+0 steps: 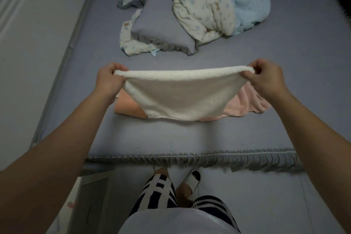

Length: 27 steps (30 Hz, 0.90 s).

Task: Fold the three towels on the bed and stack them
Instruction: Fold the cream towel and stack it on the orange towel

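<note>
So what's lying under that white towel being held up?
Under the white towel, an orange towel shows at the left and a crumpled pink towel at the right, both on the bed. Their middle parts are covered.

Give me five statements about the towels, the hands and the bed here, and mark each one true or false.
1. Both hands hold the white towel by its upper edge. True: the left hand and the right hand each pinch an end.
2. The white towel lies flat on the bed. False: it hangs lifted between the hands.
3. An orange towel lies folded behind the white towel, on the left. True.
4. The pink towel is neatly folded on top of the orange one. False: it lies rumpled on the bed, to the right of the orange towel.
5. A grey pillow lies farther up the bed. True.
</note>
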Each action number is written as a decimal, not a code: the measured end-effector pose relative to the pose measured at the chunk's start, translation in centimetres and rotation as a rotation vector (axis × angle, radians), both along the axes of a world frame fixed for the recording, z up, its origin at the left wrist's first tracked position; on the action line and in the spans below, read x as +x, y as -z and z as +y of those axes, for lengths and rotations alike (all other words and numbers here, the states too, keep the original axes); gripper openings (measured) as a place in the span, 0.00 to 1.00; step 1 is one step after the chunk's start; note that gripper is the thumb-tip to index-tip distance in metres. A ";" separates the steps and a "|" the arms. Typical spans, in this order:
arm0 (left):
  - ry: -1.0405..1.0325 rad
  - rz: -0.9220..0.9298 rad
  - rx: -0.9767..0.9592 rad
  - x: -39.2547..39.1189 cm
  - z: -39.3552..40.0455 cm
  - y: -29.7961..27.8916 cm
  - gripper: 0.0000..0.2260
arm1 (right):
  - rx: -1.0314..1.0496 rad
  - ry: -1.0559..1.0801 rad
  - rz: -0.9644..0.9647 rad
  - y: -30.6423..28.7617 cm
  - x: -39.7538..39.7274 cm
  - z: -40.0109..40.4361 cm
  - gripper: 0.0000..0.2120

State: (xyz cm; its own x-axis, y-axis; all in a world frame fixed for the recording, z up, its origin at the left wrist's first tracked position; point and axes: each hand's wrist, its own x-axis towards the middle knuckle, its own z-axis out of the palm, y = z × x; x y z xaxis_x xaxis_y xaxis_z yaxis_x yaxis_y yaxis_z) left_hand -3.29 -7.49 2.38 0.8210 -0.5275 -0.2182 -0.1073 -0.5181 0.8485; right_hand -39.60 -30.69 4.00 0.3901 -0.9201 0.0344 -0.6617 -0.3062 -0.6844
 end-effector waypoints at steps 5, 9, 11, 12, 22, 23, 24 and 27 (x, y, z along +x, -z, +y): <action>0.182 -0.388 0.292 1.3 -1.7 0.7 0.14 | -0.021 0.010 0.061 0.9 1.7 -2.0 0.09; 0.360 -0.612 0.479 3.2 -4.3 1.2 0.10 | 0.016 0.039 0.084 1.2 3.6 -4.4 0.09; 0.340 -0.618 0.523 4.2 -6.1 1.1 0.11 | 0.041 0.068 0.071 1.0 4.4 -6.0 0.09; 0.331 -0.622 0.513 4.7 -7.1 1.0 0.12 | 0.042 0.083 0.067 0.9 5.0 -6.9 0.09; 0.188 -0.605 0.256 7.6 -13.3 2.1 0.13 | 0.051 0.120 -0.105 1.0 7.3 -9.8 0.05; 0.191 -0.568 0.252 7.2 -12.7 3.5 0.12 | 0.056 0.107 -0.091 2.3 6.8 -9.2 0.04; 0.193 -0.526 0.249 6.5 -11.8 5.1 0.11 | 0.065 0.090 -0.057 3.8 6.2 -8.5 0.05; 0.182 -0.412 0.282 3.7 -8.1 11.2 0.09 | 0.168 -0.004 0.116 9.8 3.3 -5.9 0.07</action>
State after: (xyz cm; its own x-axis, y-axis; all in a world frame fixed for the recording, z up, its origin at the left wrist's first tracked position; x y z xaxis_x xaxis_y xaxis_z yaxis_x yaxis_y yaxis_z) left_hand 0.37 -15.62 -8.78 0.7693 -0.6368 -0.0506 -0.5121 -0.6622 0.5470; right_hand -36.25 -36.60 -5.84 0.3859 -0.9077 -0.1649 -0.7384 -0.1968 -0.6450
